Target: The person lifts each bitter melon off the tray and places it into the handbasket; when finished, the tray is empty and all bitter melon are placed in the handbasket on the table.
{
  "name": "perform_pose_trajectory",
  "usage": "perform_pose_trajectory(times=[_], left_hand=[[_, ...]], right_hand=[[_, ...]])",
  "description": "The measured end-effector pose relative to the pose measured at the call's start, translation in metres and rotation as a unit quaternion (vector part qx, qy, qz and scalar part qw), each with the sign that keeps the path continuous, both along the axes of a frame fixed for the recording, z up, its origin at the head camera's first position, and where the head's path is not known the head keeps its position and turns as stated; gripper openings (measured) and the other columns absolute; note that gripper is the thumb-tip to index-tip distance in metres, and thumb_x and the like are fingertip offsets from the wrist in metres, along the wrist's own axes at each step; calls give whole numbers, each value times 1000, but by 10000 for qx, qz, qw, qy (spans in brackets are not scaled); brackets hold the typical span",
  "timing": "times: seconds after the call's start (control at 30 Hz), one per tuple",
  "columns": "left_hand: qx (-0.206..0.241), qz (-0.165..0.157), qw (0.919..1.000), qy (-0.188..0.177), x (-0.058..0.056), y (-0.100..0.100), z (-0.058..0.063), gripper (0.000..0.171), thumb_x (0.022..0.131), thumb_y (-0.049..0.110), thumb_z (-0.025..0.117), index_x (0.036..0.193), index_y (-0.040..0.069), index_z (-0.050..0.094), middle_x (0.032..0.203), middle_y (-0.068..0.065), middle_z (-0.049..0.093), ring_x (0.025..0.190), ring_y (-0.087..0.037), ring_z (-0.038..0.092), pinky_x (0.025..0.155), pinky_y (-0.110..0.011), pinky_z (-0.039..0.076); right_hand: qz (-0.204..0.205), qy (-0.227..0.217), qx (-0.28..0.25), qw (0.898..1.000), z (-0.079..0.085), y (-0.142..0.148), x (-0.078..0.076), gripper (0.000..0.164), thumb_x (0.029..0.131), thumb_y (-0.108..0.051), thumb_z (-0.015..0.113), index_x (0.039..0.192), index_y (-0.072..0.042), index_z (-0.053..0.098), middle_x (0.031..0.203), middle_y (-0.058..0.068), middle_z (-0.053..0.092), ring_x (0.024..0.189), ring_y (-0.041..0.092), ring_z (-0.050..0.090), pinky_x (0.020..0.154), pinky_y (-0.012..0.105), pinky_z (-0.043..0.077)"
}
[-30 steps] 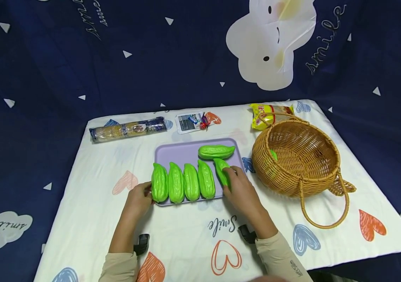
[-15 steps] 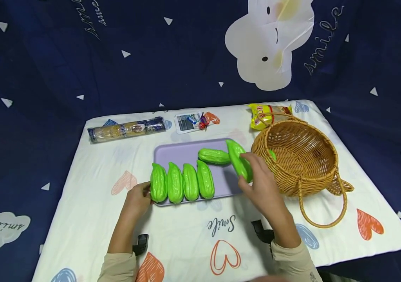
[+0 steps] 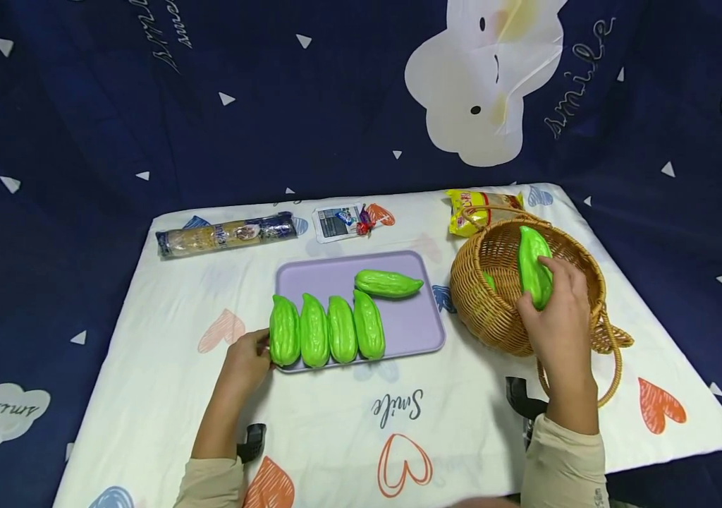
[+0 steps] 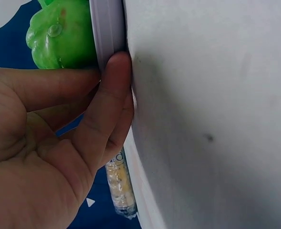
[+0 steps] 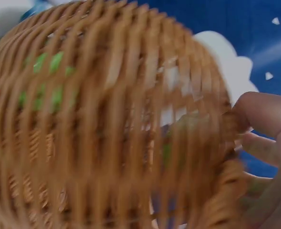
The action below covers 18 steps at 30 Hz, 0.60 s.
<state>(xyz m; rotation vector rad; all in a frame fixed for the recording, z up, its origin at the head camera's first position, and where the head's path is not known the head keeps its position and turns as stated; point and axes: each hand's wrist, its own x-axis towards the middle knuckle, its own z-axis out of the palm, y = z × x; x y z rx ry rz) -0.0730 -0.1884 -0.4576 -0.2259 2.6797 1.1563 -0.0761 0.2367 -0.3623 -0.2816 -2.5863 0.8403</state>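
My right hand (image 3: 560, 310) holds a glossy, ridged green bitter melon (image 3: 531, 261) upright at the mouth of the wicker basket (image 3: 491, 321). Another melon (image 3: 489, 282) shows green inside the basket. In the right wrist view the basket's woven wall (image 5: 116, 157) hides most of what my fingers grip. On the lilac tray (image 3: 414, 324), several bitter melons stand in a row along the near left side, and one melon (image 3: 389, 283) lies crosswise at the far right. My left hand (image 3: 248, 360) pinches the tray's left rim (image 4: 109, 33), just beside the leftmost melon (image 3: 285, 331).
A long clear packet of noodles (image 3: 228, 235) lies at the back left of the table. Next to it are a small white packet (image 3: 335, 224) and a red wrapped candy (image 3: 364, 227). Behind the basket is a yellow food bag (image 3: 469, 212). The basket's handle (image 3: 615, 374) hangs toward me.
My right hand has lifted a bitter melon off the tray's right side and carried it right, over the basket. My left hand has stayed at the tray's rim.
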Motion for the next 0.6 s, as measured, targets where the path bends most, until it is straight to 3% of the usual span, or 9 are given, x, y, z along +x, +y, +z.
perform_pose_trajectory(times=[0.17, 0.6], left_hand=[[21, -5, 10000, -35, 1, -1, 1, 40, 92, -6, 45, 131, -12, 51, 107, -24, 64, 71, -17, 63, 62, -28, 50], [5, -24, 10000, 12, 0, -1, -1, 40, 92, -6, 46, 131, -12, 52, 105, -23, 65, 70, -17, 63, 63, -29, 50]], right_hand=[[-2, -377, -3, 9993, -6, 7, -3, 56, 87, -11, 59, 142, -7, 46, 149, 17, 36, 129, 45, 41, 98, 60, 36], [51, -568, 24, 9984, -6, 10, -4, 58, 89, -11, 58, 145, -8, 43, 151, 19, 32, 133, 47, 36, 100, 61, 34]])
